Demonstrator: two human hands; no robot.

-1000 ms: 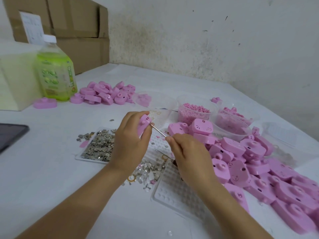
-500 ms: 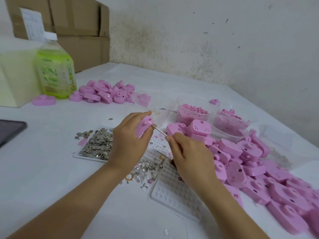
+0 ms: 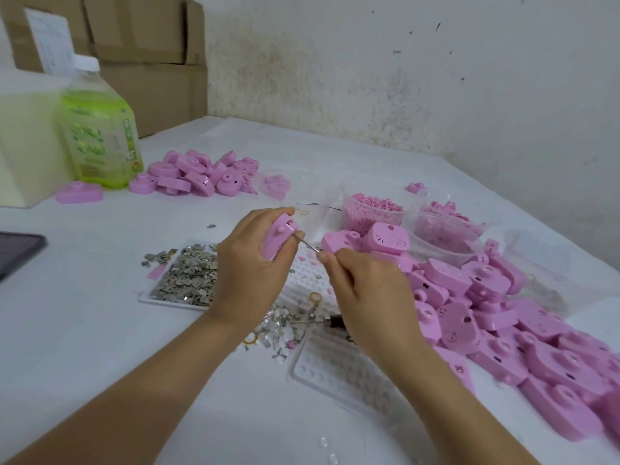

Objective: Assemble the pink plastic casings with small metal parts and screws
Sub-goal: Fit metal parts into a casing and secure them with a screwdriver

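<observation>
A white table [image 3: 100, 330] stands by a spotty white wall. The left hand [image 3: 248, 273] is curled round one pink casing [image 3: 276, 239] and holds it up off the table, tipped on its side. The right hand [image 3: 365, 297] pinches a thin metal tool [image 3: 307, 244] in its fingertips. The tool's tip touches the casing's edge, close to the left thumb.

Since a second ago the hands have hardly moved. The casing has turned a little, and the tip is still at the same spot. I think the small part or screw is still going in, so this casing is not done yet.

Under the hands lie a tray of metal bits [image 3: 188, 276] and a white tray [image 3: 335, 364] with holes. To the right is a big pile of casings [image 3: 536, 347]. Far off sit a smaller pile [image 3: 198, 174] and a green bottle [image 3: 99, 129].
</observation>
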